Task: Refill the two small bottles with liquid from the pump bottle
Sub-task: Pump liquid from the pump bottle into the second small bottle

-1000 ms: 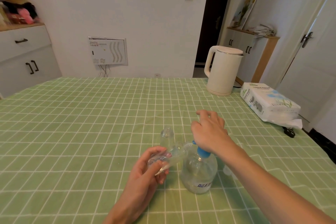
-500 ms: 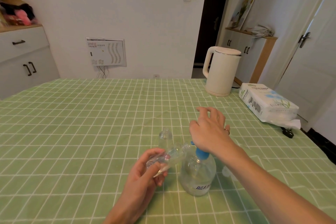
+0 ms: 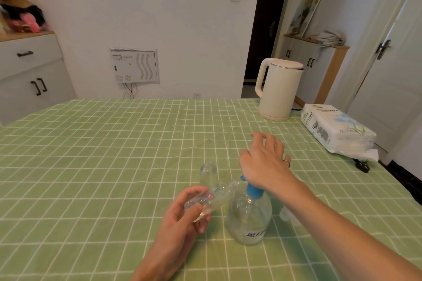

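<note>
The left hand (image 3: 182, 214) is gripping a clear small bottle (image 3: 213, 198), with the fingers and thumb curling round its lower body, and is holding it tilted so that its open mouth is pointing up and to the right, towards the right hand (image 3: 266, 162). The mouth is sitting right at the spout of the blue pump head (image 3: 253, 190); whether the two are touching cannot be told. The right hand is resting with the heel of its palm on top of that pump head, its fingers spreading out loosely and bending a little, closing round nothing; a ring (image 3: 286, 162) is showing on one finger. The pump bottle (image 3: 249, 219) is standing upright on the green checked table (image 3: 91, 155), directly under the right hand and just to the right of the left hand, with only a little liquid showing low inside it. The second small bottle (image 3: 208, 173) is standing upright and uncapped just beyond the left hand's fingertips, to the left of the right wrist. Well beyond the right hand, a cream kettle (image 3: 277, 89) is standing at the far edge, and a tissue pack (image 3: 335, 130) is lying to its right
</note>
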Demonstrator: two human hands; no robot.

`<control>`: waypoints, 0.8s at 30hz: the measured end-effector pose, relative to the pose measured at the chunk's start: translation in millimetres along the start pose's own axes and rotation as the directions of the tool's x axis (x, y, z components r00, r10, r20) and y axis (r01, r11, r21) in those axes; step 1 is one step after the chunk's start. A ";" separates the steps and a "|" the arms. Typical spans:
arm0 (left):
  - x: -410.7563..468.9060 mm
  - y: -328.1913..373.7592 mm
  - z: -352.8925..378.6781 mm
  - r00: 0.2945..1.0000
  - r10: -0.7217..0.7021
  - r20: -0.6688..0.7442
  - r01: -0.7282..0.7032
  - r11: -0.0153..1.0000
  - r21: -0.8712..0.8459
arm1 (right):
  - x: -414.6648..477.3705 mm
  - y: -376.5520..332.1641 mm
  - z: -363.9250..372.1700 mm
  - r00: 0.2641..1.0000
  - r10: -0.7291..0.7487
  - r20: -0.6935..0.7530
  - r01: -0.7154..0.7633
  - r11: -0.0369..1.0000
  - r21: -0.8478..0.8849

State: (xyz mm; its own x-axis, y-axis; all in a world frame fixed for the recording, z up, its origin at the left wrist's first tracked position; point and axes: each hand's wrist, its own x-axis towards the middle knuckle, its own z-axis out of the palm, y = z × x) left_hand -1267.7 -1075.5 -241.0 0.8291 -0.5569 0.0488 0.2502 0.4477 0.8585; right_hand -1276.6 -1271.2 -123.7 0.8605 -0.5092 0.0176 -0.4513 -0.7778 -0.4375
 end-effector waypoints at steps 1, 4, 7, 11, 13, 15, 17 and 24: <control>0.0 0.2 0.3 1.000 -0.001 -0.002 0.001 1.000 0.003 | 0.1 0.0 0.4 1.000 -0.001 -0.005 0.001 1.000 0.002; 0.5 -0.1 1.7 1.000 0.005 0.000 -0.005 1.000 -0.001 | -1.1 0.9 4.7 1.000 0.007 -0.011 -0.007 0.999 0.036; 0.3 0.0 2.7 1.000 0.008 -0.001 -0.008 1.000 -0.003 | -2.8 2.0 9.1 1.000 0.010 0.015 -0.010 0.999 0.044; -1.0 0.7 3.7 1.000 0.001 -0.009 -0.001 1.000 0.001 | -2.5 2.6 8.6 1.000 0.008 0.014 -0.008 0.999 0.040; -2.0 1.1 3.0 1.000 -0.006 -0.011 0.006 1.000 0.002 | -3.1 2.2 7.1 1.000 0.017 0.014 -0.018 0.999 0.050; -3.1 1.3 2.1 1.000 -0.016 0.000 0.016 1.000 -0.003 | -2.8 1.5 4.2 1.000 0.024 0.011 -0.024 0.998 0.053; -3.6 1.6 1.2 1.000 -0.021 0.006 0.021 1.000 -0.007 | -1.6 0.6 0.9 1.000 0.023 -0.002 -0.023 0.999 0.042; -1.2 0.0 2.1 1.000 0.000 0.004 0.000 1.000 -0.004 | -3.4 0.5 2.5 0.999 0.029 0.014 -0.030 0.997 0.065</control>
State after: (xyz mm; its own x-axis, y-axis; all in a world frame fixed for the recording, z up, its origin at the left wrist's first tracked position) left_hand -1269.7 -1076.3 -240.0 0.8273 -0.5594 0.0506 0.2523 0.4505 0.8564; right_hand -1279.1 -1269.0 -126.2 0.8502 -0.5265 -0.0072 -0.4604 -0.7367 -0.4952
